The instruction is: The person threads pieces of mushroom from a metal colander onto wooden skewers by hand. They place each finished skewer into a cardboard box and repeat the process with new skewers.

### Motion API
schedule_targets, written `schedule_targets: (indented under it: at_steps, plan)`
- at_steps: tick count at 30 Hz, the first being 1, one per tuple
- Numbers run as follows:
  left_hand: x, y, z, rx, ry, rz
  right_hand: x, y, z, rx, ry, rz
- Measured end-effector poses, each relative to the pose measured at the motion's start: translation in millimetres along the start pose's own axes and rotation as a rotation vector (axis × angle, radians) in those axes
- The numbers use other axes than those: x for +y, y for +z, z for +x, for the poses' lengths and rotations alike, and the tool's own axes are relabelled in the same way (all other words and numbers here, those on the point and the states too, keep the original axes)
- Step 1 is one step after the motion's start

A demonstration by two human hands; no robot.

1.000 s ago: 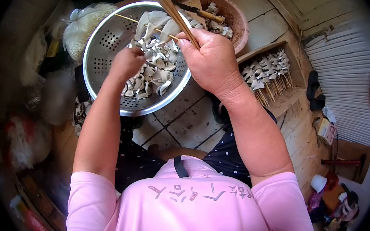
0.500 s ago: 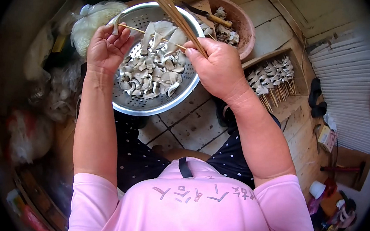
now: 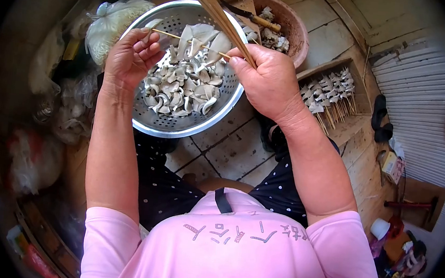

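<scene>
My right hand [image 3: 271, 82] is closed around a bundle of bamboo skewers [image 3: 212, 8] that points up and away. The same hand grips the end of a single skewer [image 3: 166, 33] lying crosswise over the colander [image 3: 167, 132]. Pale oyster mushroom pieces [image 3: 221, 44] are threaded along that skewer. At its far tip, my left hand [image 3: 131, 59] pinches another oyster mushroom piece [image 3: 152, 24], the other fingers curled. Below both hands, a heap of torn oyster mushrooms [image 3: 181, 90] fills the middle of the perforated metal colander.
Right of the colander, a wooden-handled knife [image 3: 259, 20] lies across a pinkish basin [image 3: 301, 37] with mushroom scraps. A box [image 3: 362, 85] holds rows of filled skewers [image 3: 332, 93]. Plastic bags [image 3: 116, 26] sit at left; black slippers [image 3: 380, 118] lie at right.
My left hand has shifted slightly right and turned, and its mushroom piece now tilts over at the skewer tip. My right hand and the skewers have moved a little to the right.
</scene>
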State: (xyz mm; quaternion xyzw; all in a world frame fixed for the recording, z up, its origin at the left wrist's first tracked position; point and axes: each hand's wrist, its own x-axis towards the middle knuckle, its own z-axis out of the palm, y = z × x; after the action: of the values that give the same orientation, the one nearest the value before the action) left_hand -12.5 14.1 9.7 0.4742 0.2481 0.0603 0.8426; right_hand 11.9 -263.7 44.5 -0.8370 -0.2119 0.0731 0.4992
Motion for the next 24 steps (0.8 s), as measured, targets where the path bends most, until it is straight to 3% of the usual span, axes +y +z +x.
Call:
schedule_targets:
  at_steps: [8, 18, 20, 22, 24]
  plan:
    - [-13.0, 29.0, -18.5, -0.07, -0.139, 0.117, 2.2, 6.1, 0.5, 0.012, -0.004, 0.018]
    - [-10.8, 34.2, -16.0, -0.091, -0.042, 0.101, 4.6, 1.4, 6.3, 0.098, -0.01, 0.029]
    - [-14.1, 26.4, -6.2, -0.021, 0.002, 0.297, 6.7, -0.2, 8.1, 0.128, -0.029, 0.029]
    - [-27.0, 19.3, 2.6, 0.016, 0.043, 0.694, 7.9, 0.1, 8.1, 0.158, -0.048, 0.029]
    - [-47.9, 4.7, 19.7, -0.075, -0.074, 1.157, 8.0, 2.7, 6.8, 0.129, -0.062, 0.031]
